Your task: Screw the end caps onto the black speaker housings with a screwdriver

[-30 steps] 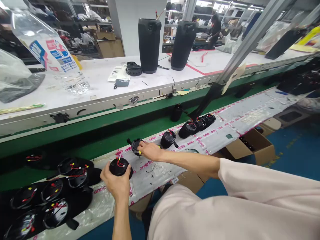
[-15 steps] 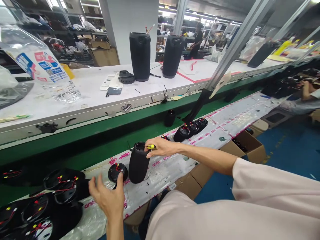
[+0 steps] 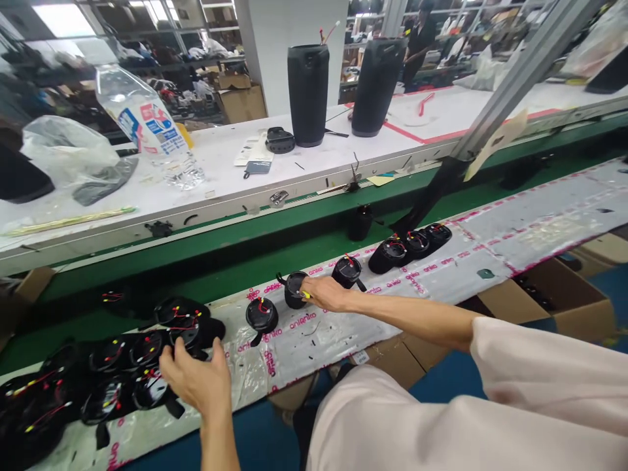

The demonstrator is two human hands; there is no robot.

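My right hand (image 3: 326, 294) is closed around a small hand tool with yellow on its handle (image 3: 306, 294); its exact kind is hard to make out. That hand is at the right rim of an upright black cylindrical speaker (image 3: 294, 286), hiding part of it. My left hand (image 3: 196, 379) is open, fingers curved and spread, in front of a cluster of black speakers (image 3: 147, 347) with red wires and small connectors at their tops. Between my hands stands another black speaker (image 3: 261, 316) with red wires on top.
More speakers stand to the right along the plastic-covered bench (image 3: 333, 340), one nearest my right hand (image 3: 347, 269). On the white shelf (image 3: 220, 196) are a water bottle (image 3: 157, 131), a plastic bag (image 3: 63, 147) and two tall speakers (image 3: 308, 95). Cardboard boxes (image 3: 583, 314) sit below.
The speaker at my right hand was tilted with its side showing; now it stands upright, farther back. My left hand has drawn away from the middle speaker toward the left cluster. The view has shifted left.
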